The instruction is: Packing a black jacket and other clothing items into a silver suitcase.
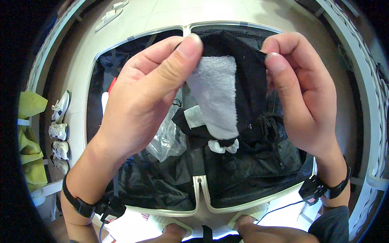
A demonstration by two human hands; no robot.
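My left hand (pixel 146 88) and my right hand (pixel 301 82) pinch a black cloth item (pixel 252 76) between thumbs and forefingers, stretched over an opened suitcase. A light grey, fuzzy fabric patch (pixel 217 94) shows on or against the black cloth. Below it hang a smaller grey-green patch (pixel 194 117) on black fabric and small white pieces (pixel 223 146); I cannot tell whether they belong to the same item. Under my left hand a clear plastic bag (pixel 168 139) lies in the suitcase. My fingers hide part of the cloth's top edge.
The open suitcase (pixel 197 179), with a pale frame and black lining, lies on the floor. White sneakers (pixel 59 130) stand at the left, white slippers (pixel 111 15) at the upper left. Yellow-green cloth (pixel 32 152) hangs by the left metal frame (pixel 51 39). A cable (pixel 279 209) runs from the right wrist device.
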